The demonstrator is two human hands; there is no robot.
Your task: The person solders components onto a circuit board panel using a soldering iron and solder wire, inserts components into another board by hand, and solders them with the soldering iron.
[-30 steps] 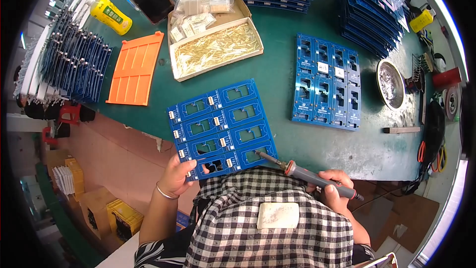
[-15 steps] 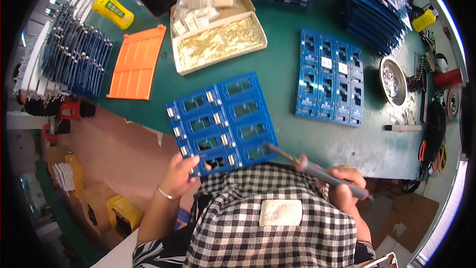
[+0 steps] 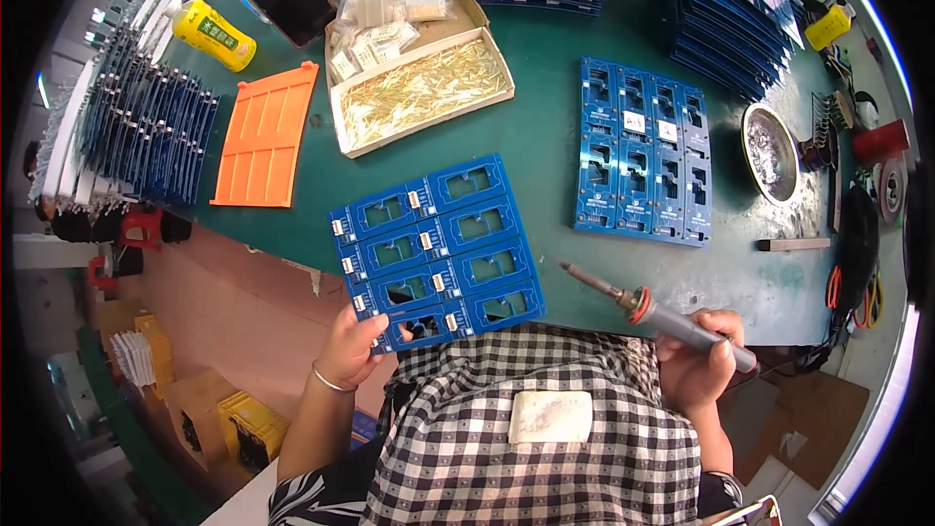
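My left hand (image 3: 353,346) grips the lower left corner of a blue circuit board panel (image 3: 450,258), thumb on top. The panel has rectangular cutouts and several small white connectors along its left edge and middle. It is tilted above the front of the green table. In my right hand (image 3: 703,360) is a soldering iron (image 3: 682,324) with a grey handle and a red ring. Its tip points up and left and stands apart from the panel's right edge.
A shallow box of thin gold-coloured pins (image 3: 424,93) and an orange divided tray (image 3: 265,136) lie behind the panel. To the right are another board panel (image 3: 641,170) and a round metal dish (image 3: 769,154). Stacked boards (image 3: 730,29) stand at the back right, with more boards (image 3: 156,127) racked at left.
The soldering iron has moved right, away from the panel's lower right corner, and my right hand has shifted right with it. The panel has turned slightly in my left hand.
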